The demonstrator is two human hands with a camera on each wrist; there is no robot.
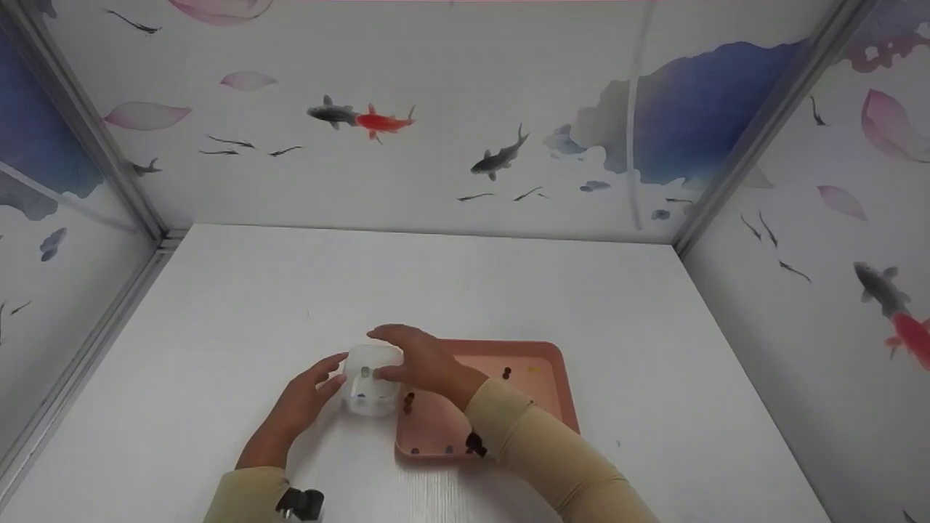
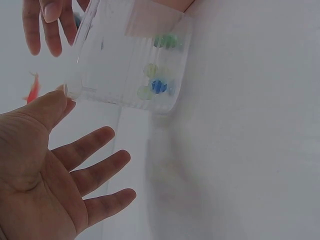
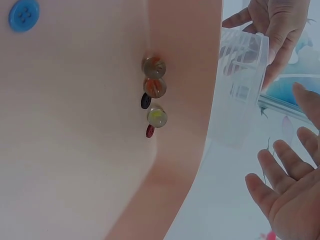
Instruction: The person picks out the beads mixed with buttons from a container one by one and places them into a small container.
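Clear cont. (image 3: 242, 85) beside tray (image 3: 185, 75) w/ marbles (image 3: 154, 87), btns (image 3: 23, 15).

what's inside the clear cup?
Green marbles, pale marbles and a blue marble show in the clear cup. Anything directly behind them is covered, so no exact count.

There are two bare hands, one left hand (image 1: 305, 398) and one right hand (image 1: 426, 360); one clear plastic container (image 2: 110, 60) holds at least four coloured glass marbles (image 2: 158, 86); one pink rectangular tray (image 1: 442, 428) shows, at the right wrist, three clear streaked marbles (image 3: 155, 87), one blue four-hole button (image 3: 23, 15), one black button (image 3: 146, 101), one red button (image 3: 150, 131).
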